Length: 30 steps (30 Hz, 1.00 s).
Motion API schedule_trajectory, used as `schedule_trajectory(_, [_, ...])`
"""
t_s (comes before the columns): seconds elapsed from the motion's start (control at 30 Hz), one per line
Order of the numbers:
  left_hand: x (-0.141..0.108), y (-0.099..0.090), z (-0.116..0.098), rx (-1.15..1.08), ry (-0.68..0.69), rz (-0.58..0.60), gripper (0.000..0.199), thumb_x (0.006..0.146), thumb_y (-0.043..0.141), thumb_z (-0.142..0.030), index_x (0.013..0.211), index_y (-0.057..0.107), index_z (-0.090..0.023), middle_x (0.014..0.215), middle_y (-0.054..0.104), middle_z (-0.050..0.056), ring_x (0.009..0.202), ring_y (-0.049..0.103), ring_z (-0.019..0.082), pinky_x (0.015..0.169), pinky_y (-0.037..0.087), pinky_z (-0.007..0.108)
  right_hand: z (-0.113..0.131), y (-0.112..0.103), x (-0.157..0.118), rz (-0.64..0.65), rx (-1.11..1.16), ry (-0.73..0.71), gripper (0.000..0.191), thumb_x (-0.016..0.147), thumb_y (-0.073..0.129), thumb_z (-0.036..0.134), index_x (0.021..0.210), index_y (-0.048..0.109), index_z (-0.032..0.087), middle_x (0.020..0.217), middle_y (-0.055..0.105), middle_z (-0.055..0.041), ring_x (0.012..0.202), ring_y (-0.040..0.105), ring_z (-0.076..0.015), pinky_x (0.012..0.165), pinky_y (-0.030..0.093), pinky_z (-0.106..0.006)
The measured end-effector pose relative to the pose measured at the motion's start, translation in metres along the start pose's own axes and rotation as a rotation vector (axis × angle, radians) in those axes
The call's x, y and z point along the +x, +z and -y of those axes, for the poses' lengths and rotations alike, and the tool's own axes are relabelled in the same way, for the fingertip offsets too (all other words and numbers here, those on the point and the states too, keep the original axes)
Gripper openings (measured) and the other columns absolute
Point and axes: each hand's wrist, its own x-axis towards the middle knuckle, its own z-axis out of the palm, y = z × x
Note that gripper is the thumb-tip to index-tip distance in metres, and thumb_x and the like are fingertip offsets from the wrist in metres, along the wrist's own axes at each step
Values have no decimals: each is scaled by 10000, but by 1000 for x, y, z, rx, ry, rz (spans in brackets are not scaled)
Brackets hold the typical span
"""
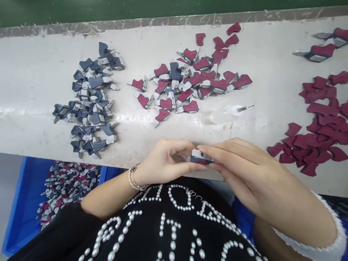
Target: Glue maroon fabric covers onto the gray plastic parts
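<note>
The left hand (162,161) and right hand (248,171) pinched one small maroon-and-white piece (200,157) between their fingertips at the edge of the surface (28,128). Beyond lay three heaps: navy parts (89,100), maroon-and-white parts (189,82), and loose maroon cutouts (320,121).

Bright even light, soft shadows, glare on white belt (127,117), bowed edges
</note>
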Motion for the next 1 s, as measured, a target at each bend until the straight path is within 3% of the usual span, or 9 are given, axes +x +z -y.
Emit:
schedule_trajectory(0.13, [-1,-2,4,-4,-28,-4,243,822,783,-361,921,727,-146,821,745,48,741,696,155,677,577,267,-5,2,3,11,42,13,313,1012,467,87,1286,597,164,1043,669,-79,955,612,-193,786,536,-304])
schedule_trajectory(0.3, [-7,0,1,64,-49,-54,243,842,760,-366,917,711,-139,823,755,55,726,700,148,689,577,267,-1,5,7,75,87,105,285,1013,476,120,1255,604,199,1108,678,-63,1013,615,-196,857,513,-339])
schedule_trajectory(0.57, [-16,2,-14,199,-35,-59,234,852,737,-360,815,665,-141,663,643,-7,574,563,85,538,461,198,9,9,3,-5,112,94,228,1010,474,137,1174,628,177,1025,677,-56,947,609,-189,822,491,-337])
schedule_trajectory(1.0, [-22,10,-26,192,-47,-49,275,854,720,-378,749,598,-155,642,579,-31,579,528,79,528,431,186,24,11,-6,-31,9,109,247,1016,446,146,1193,617,164,1034,699,-86,973,621,-234,850,519,-406])
